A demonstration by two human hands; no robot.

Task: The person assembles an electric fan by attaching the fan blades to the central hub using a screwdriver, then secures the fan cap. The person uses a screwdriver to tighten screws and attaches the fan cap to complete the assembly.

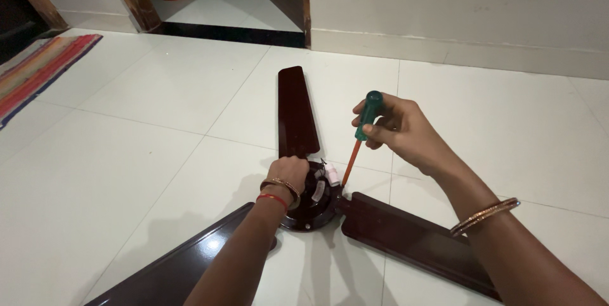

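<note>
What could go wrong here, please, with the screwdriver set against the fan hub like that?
The screwdriver leans at a slant in the right hand, so its tip might slip off the hub. The left hand rests on the hub close to the tip and could get jabbed. A slip could also scratch the glossy blade.

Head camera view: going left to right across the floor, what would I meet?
Striped rug → lower-left fan blade → left hand on the fan hub → screwdriver → right hand → gold bangle.
</note>
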